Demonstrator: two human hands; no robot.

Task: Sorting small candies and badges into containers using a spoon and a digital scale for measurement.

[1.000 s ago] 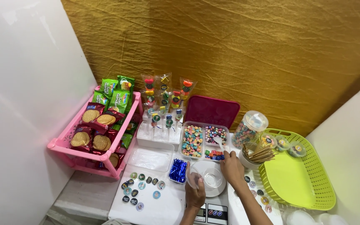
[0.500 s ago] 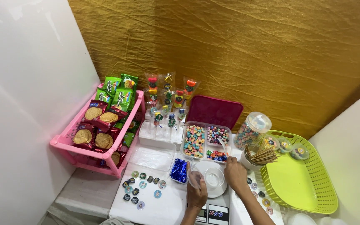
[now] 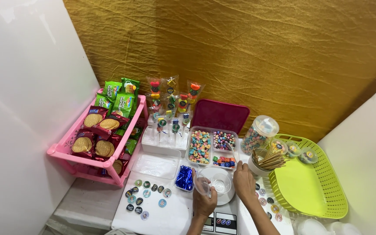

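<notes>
My left hand [image 3: 204, 201] grips a small clear plastic cup [image 3: 201, 184] at the left edge of a white kitchen scale [image 3: 217, 208]. A second clear cup [image 3: 222, 182] stands on the scale's round platform. My right hand [image 3: 244, 182] is just right of the scale. Its fingertips pinch what looks like a thin clear spoon [image 3: 232, 152] that reaches into the divided clear candy box [image 3: 212, 148]. That box holds coloured rings, pastel balls and small cubes.
A pink rack [image 3: 93, 152] of biscuit packets stands at the left. Wrapped candy skewers [image 3: 170, 102] and a maroon lid [image 3: 219, 115] are behind the box. A candy jar [image 3: 260, 132], a cup of wooden sticks [image 3: 266, 162] and a green basket [image 3: 310, 182] are at the right. Round stickers [image 3: 146, 198] and blue foil ties [image 3: 183, 178] lie in front.
My right hand has drawn back a little from the candy box toward the scale. My left hand stays at the scale's left edge with the cup.
</notes>
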